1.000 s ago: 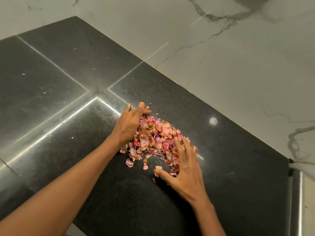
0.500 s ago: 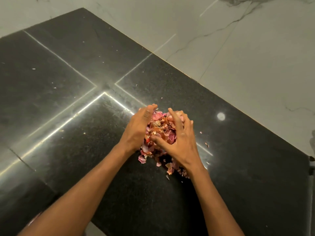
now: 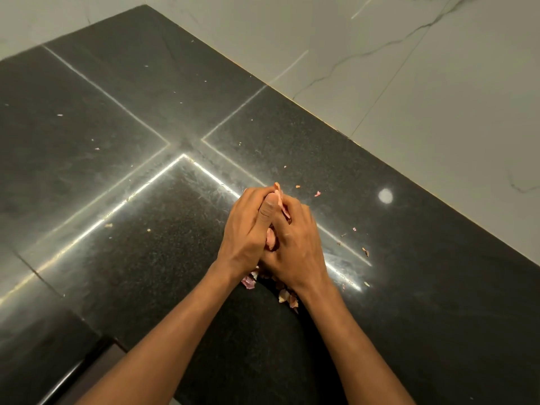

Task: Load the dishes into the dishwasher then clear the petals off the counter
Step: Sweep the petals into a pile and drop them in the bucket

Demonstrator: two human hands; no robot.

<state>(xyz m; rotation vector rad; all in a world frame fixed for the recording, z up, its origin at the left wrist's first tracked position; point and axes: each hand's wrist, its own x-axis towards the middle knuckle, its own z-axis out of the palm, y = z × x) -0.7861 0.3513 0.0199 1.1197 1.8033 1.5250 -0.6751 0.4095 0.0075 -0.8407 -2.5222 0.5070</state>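
Both my hands clenched around a bunch of petals.

My left hand and right hand grip the petals together, just above the black desk; loose bits lie under my wrists and scattered nearby.

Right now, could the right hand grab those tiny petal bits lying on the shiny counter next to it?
Probably not yet. The right hand and left hand are cupped together around the petals. The loose bits lie close on the counter, unblocked, but letting go might spill the bunch.
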